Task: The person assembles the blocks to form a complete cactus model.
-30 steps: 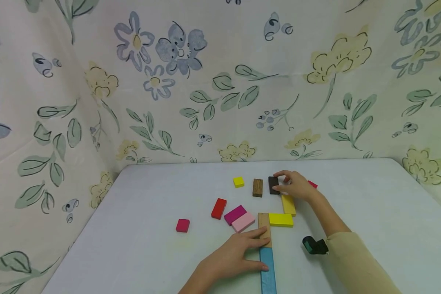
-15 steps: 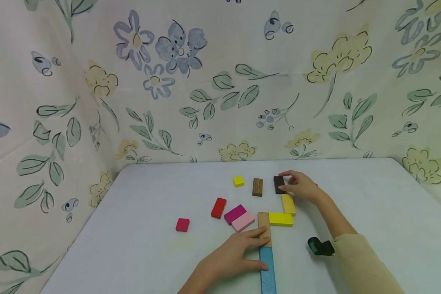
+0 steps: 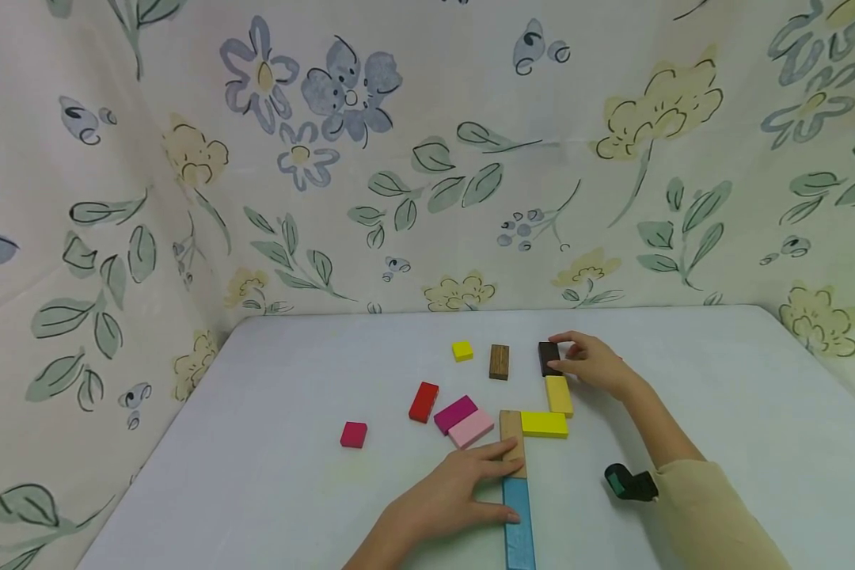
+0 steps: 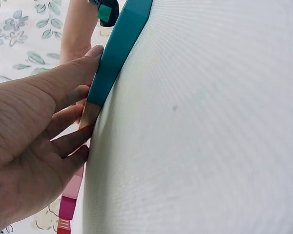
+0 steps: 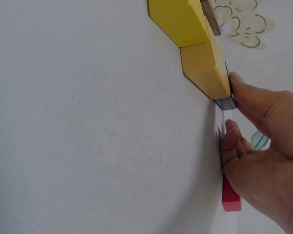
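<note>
In the head view my right hand (image 3: 590, 364) pinches a dark, nearly black wooden block (image 3: 548, 359) between thumb and fingertips. Its near end sits right at the far end of a pale yellow block (image 3: 559, 396). That one adjoins a bright yellow block (image 3: 545, 425), which lies crosswise beside a tan block (image 3: 511, 425). A blue block (image 3: 518, 538) continues the line towards me. My left hand (image 3: 445, 491) lies with fingers extended, fingertips on the tan block and thumb on the blue one. From the right wrist, only a small end of the dark block (image 5: 225, 103) shows.
Left of the line lie a pink block (image 3: 472, 428), a magenta block (image 3: 456, 415), a red block (image 3: 423, 402) and a crimson block (image 3: 353, 435). Further back are a brown block (image 3: 499, 362) and a small yellow block (image 3: 462, 351). Behind my right hand hides another red block (image 5: 231, 197).
My right hand has moved the dark block to the right, from beside the pale yellow block's line to its far end. The left hand has stayed in place.
</note>
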A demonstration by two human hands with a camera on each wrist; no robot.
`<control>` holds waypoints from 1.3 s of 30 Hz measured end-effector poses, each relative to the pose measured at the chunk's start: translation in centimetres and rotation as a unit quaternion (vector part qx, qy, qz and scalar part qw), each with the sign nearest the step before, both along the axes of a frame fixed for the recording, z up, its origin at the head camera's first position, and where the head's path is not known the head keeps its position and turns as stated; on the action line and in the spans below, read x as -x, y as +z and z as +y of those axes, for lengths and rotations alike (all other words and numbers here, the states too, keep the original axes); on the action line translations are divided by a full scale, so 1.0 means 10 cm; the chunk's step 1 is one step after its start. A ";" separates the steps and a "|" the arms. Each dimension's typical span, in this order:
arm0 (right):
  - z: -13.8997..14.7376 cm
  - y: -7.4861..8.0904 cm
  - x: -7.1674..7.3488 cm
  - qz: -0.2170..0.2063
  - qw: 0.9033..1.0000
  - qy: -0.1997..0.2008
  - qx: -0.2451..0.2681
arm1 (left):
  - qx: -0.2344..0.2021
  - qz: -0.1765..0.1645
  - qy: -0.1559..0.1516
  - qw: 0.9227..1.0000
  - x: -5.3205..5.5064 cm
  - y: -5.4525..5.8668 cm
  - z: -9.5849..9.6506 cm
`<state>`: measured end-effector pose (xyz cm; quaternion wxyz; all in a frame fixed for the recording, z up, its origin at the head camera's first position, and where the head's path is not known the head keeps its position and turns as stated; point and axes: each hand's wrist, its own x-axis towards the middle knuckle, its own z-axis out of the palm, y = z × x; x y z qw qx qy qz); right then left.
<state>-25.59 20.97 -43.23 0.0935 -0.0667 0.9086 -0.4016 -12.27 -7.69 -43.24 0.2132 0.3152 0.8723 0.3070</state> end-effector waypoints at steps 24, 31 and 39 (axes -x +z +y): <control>0.04 -0.01 -0.05 0.006 1.000 0.013 0.015 | -0.005 -0.004 0.001 1.000 0.00 -0.01 0.00; 0.04 0.00 -0.05 0.010 1.000 0.015 0.020 | -0.006 -0.002 -0.001 1.000 0.00 -0.01 0.00; 0.04 -0.02 -0.05 0.009 1.000 0.014 0.019 | -0.010 0.001 -0.005 1.000 0.00 -0.01 -0.01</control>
